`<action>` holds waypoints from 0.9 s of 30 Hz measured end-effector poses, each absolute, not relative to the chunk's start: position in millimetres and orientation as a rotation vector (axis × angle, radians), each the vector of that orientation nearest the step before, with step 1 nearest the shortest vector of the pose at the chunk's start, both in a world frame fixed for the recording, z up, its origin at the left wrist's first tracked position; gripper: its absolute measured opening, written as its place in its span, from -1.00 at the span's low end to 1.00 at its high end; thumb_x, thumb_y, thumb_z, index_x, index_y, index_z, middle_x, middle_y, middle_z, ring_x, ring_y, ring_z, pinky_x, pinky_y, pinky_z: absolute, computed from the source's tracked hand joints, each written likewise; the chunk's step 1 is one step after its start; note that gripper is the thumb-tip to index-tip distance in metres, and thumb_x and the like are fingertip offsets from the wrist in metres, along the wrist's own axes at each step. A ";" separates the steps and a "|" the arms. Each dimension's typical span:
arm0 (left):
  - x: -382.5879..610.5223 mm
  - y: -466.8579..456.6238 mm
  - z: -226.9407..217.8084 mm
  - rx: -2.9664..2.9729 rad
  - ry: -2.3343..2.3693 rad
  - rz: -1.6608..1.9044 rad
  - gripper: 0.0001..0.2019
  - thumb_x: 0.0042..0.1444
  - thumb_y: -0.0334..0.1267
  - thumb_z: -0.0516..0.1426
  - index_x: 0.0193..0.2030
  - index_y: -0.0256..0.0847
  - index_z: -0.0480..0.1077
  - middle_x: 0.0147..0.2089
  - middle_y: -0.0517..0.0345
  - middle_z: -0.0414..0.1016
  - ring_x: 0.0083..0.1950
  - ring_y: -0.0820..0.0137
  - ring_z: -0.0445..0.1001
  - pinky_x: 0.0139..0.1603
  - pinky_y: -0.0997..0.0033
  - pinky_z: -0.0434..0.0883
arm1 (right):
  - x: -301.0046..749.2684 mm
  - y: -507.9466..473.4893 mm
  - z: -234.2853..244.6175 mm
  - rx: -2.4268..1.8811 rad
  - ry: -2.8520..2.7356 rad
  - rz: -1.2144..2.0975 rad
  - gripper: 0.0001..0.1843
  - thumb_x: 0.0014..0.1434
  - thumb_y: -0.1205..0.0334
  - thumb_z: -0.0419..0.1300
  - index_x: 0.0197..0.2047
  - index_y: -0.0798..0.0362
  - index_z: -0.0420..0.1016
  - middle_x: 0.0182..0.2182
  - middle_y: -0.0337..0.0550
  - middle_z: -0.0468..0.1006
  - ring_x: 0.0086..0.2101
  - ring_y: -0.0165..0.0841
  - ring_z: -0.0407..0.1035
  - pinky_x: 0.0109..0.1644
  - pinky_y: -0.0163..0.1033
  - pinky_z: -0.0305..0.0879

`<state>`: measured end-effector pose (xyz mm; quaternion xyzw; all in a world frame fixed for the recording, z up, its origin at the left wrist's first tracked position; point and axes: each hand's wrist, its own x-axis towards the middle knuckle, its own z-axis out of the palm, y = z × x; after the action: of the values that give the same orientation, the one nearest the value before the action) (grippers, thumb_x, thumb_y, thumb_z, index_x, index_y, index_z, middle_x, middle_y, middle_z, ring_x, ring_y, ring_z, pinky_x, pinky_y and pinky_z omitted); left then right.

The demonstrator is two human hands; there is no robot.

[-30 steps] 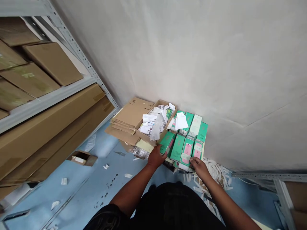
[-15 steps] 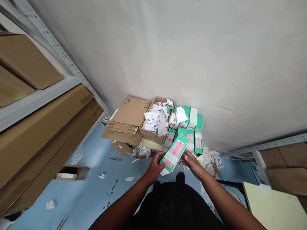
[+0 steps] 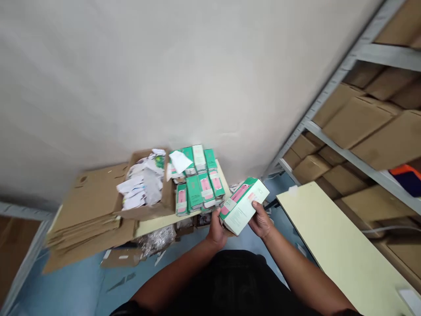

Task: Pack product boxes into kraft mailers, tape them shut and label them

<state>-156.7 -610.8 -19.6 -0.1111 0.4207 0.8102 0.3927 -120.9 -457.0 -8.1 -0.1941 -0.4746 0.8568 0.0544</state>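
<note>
A green and white carton (image 3: 244,206) with a pink bottle-shaped picture is held in front of me, tilted, its white printed side towards me. My left hand (image 3: 217,228) is closed on its near left end. My right hand (image 3: 261,219) grips the right side, thumb lying on the white face. Just left of it, several similar green cartons (image 3: 194,193) stand in rows on a pale table (image 3: 149,226). White paper (image 3: 180,161) lies over the back ones. An open cardboard box (image 3: 171,193) beside them is filled with crumpled paper (image 3: 144,180).
Flattened cardboard (image 3: 88,197) is stacked at the table's left end. Bubble wrap (image 3: 158,240) shows below the table. To my right stands another pale tabletop (image 3: 342,232), with metal shelving (image 3: 348,151) full of brown boxes behind it. A wall (image 3: 197,74) rises beyond the table.
My view has turned to the right, bringing the right-hand shelving and tabletop into view. The carton has been turned in my hands so that its white side shows, and my right hand now grips it.
</note>
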 end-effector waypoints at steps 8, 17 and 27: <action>-102.3 -419.4 -28.0 -0.121 1.218 1.656 -0.32 0.21 0.35 -0.10 -0.11 -0.27 0.47 -0.55 0.15 0.43 -0.61 0.37 0.36 -0.68 0.44 0.14 | -20.7 -292.4 -39.7 -0.839 -1.199 2.257 -0.28 0.12 -0.28 0.24 0.20 0.02 0.46 0.06 0.01 0.65 0.09 0.09 0.50 0.09 0.13 0.48; -51.6 -241.2 -80.5 0.122 1.273 1.124 -0.29 0.24 0.42 -0.12 0.06 -0.19 0.42 -0.09 -0.03 0.57 -0.27 0.29 0.56 -0.30 0.32 0.46 | 95.5 -118.9 -81.7 -1.140 -1.099 1.858 -0.39 0.03 -0.13 0.38 0.06 0.01 0.44 0.02 0.01 0.65 -0.03 -0.02 0.55 -0.03 -0.01 0.51; -74.1 -166.8 -102.3 0.721 1.686 0.693 -0.61 0.14 0.12 0.17 -0.15 -0.18 0.41 -0.13 0.07 0.54 -0.19 0.33 0.54 -0.25 0.39 0.43 | 150.1 -44.0 -147.7 -1.755 -1.665 1.049 -0.45 -0.07 -0.12 0.39 -0.10 -0.06 0.32 -0.27 -0.10 0.61 -0.29 -0.10 0.51 -0.27 -0.12 0.36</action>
<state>-74.1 -166.8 -102.3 0.3053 0.7144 0.2936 0.5570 150.1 -44.0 -147.7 -0.6446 -0.6114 0.3851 0.2499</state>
